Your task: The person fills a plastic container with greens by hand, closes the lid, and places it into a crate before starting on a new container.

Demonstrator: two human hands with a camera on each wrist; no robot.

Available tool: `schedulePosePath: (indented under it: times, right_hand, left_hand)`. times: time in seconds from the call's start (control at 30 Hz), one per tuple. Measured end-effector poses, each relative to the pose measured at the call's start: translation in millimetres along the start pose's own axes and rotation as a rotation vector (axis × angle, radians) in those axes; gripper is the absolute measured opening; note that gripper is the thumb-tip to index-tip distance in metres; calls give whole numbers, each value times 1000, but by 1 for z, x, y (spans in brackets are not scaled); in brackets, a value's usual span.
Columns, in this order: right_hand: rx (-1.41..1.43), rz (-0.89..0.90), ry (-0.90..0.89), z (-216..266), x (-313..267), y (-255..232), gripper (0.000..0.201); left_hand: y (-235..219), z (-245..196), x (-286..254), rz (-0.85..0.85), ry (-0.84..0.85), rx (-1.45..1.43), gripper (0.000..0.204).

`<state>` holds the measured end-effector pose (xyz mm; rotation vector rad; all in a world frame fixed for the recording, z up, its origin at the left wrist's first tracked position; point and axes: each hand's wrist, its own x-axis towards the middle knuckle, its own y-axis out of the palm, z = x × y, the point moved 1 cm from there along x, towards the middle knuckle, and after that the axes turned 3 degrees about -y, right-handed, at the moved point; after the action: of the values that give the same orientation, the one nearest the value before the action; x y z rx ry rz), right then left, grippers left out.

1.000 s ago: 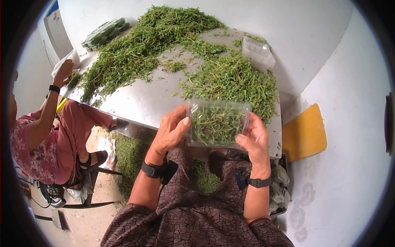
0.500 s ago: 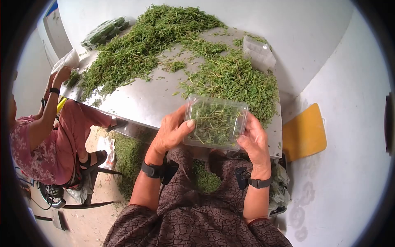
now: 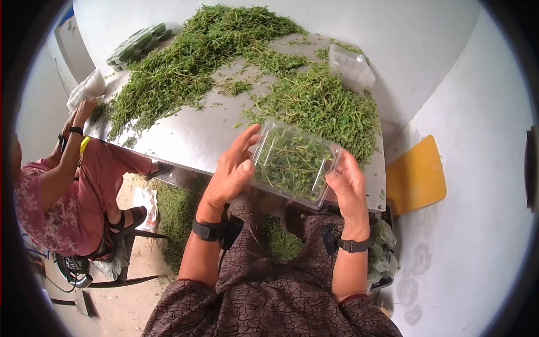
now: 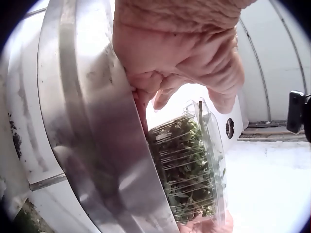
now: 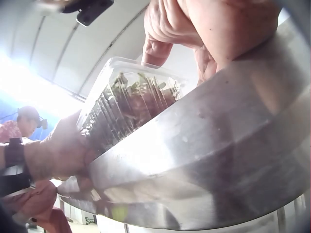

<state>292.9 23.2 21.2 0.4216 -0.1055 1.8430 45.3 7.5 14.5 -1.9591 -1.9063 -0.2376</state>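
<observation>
A clear plastic box [image 3: 295, 164] packed with leafy green stems is tilted over the table's near edge, its right side lower. My right hand [image 3: 349, 188] grips its right end, thumb on the top face and fingers behind. At the left end, my left hand [image 3: 229, 171] has its fingers extended and its thumb lifted off the top. In the left wrist view, that hand [image 4: 180, 53] arches above the box [image 4: 187, 167], fingers spread at its end. The right wrist view has the box [image 5: 129, 104] just over the metal rim, with my right thumb at its edge.
Loose greens [image 3: 320, 109] are heaped across the metal table [image 3: 185, 137]. Stacked clear empty boxes [image 3: 351, 68] stand at back right, filled ones [image 3: 140, 45] at back left. Another person [image 3: 62, 191] sits at left. A yellow board [image 3: 418, 177] leans against the right wall.
The box has turned clockwise, its right side dropping. My left hand has loosened, thumb coming off the box and fingers straightening, while the right keeps its grip. The other person's hands have moved slightly.
</observation>
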Motion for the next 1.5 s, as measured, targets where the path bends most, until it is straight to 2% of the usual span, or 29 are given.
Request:
schedulePosePath:
  times: [0.1,0.37,0.57,0.67,0.73,0.8,0.83,0.9,1.0,1.07,1.13,1.2,1.23,1.27,1.3,1.33,1.37,1.4,1.43,1.47,1.5]
  right_hand:
    - [38,-14,-13,-1,0,0,68]
    - [59,-34,-8,1,0,-1,73]
    - [20,-37,101,8,1,-1,81]
    - [59,-51,93,5,2,0,72]
    - [43,19,116,6,1,-2,60]
    - [13,-43,126,6,0,0,52]
    - [35,-34,99,6,0,1,50]
    - [52,-63,75,1,3,3,49]
    - [-48,-100,77,-5,6,3,46]
    - [-407,-81,106,4,7,4,47]
    - [-345,-88,107,-3,7,4,45]
    - [-284,-79,93,-3,3,0,44]
    - [-333,-75,102,3,2,-1,44]
    - [-381,-67,110,5,0,-2,43]
    - [-260,-81,75,2,3,1,42]
    - [-261,-100,82,0,3,1,42]
    - [-227,-108,53,0,1,0,42]
    - [-193,-114,24,-2,0,1,43]
    - [-201,-206,-66,-12,2,5,41]
    - [-199,-217,-62,-9,0,3,41]
    - [-250,-173,-22,-3,0,3,38]
  left_hand:
    - [3,-2,-2,2,-81,-128,85]
    - [6,2,-2,-22,-74,-160,68]
    - [9,-7,-1,-57,-77,-58,61]
    - [7,-11,-4,-23,-163,-45,60]
    - [7,-9,-4,-46,-174,9,56]
    - [10,-2,-2,-95,-61,77,63]
    - [6,-4,-3,-62,-115,104,62]
    - [4,0,-3,-58,-98,111,62]
    - [-8,10,-4,-31,-103,205,60]
    - [-10,16,-3,-50,-47,255,57]
    - [-16,28,-3,-185,-29,415,61]
    - [-16,29,-2,-256,-212,256,64]
    - [0,11,1,-253,-301,71,69]
    - [-4,19,1,-244,-348,123,68]
    - [2,12,3,-273,-317,109,67]
    - [7,4,4,-302,-288,96,67]
    - [-10,18,4,-255,-231,278,66]
    - [-17,34,0,-412,-219,380,55]
    - [-31,49,-4,-332,10,681,52]
    - [-43,59,-7,-244,250,972,52]
    - [-50,63,-6,-233,251,970,52]
